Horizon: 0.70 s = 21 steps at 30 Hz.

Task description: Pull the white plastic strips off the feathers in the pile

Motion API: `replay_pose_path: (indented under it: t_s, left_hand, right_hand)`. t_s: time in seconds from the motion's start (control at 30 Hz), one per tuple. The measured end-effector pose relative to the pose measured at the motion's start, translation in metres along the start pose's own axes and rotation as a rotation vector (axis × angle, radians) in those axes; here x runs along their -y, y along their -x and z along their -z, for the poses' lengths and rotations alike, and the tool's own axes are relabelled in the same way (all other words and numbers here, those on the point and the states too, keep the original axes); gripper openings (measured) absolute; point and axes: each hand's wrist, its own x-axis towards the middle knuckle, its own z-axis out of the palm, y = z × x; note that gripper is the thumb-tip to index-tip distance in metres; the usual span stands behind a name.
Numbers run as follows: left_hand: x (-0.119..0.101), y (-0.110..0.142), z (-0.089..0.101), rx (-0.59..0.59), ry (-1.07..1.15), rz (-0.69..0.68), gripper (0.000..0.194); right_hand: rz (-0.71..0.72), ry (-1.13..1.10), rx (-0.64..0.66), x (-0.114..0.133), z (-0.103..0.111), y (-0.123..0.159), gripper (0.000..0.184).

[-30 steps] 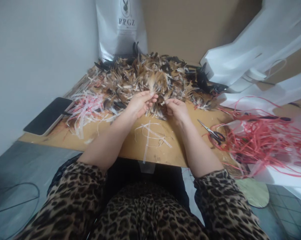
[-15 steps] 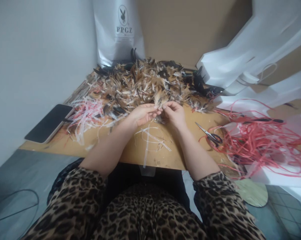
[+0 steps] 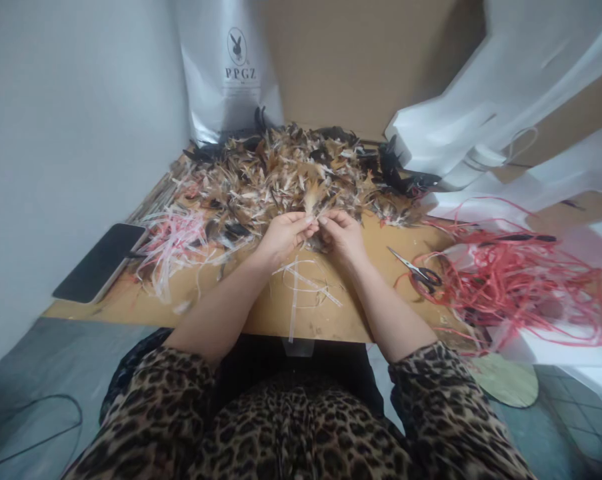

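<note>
My left hand (image 3: pixel 289 235) pinches the base of a tan feather bunch (image 3: pixel 313 198) that fans upward above the fingertips. My right hand (image 3: pixel 339 232) is closed beside it, thumb against forefinger, its fingertips meeting the same base. Whether the right fingers hold a separate feather is too small to make out. Behind both hands spreads a wide heap of feathers (image 3: pixel 251 175) in brown, white and black. On the table in front of the wrists lie thin clear strips (image 3: pixel 294 300), loosely crossed.
A phone (image 3: pixel 101 261) lies at the left edge, beside pink and white ribbon strips (image 3: pixel 173 243). Scissors (image 3: pixel 415 268) rest on the wooden table (image 3: pixel 341 320), touching a tangle of red ribbon (image 3: pixel 525 287). A printed white bag (image 3: pixel 231 87) stands behind the heap; white foam-like pieces (image 3: pixel 445 127) lean at the right.
My right hand has come leftward to meet the left at the feather bunch's base; earlier they were apart. The camera view has tilted up slightly, so the scene sits lower.
</note>
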Motion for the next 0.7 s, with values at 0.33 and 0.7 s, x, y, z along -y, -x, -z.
replay_pose_path:
  t_s: [0.33, 0.7]
  left_hand:
    - [-0.0056, -0.0006, -0.001, 0.021, 0.044, 0.174, 0.019]
    - [-0.0027, 0.0016, 0.0032, 0.02, -0.192, 0.103, 0.008]
  right_hand:
    - [-0.038, -0.068, 0.072, 0.0045, 0.0026, -0.002, 0.031]
    - [-0.011, 0.071, -0.01, 0.008, 0.0053, -0.0017, 0.036]
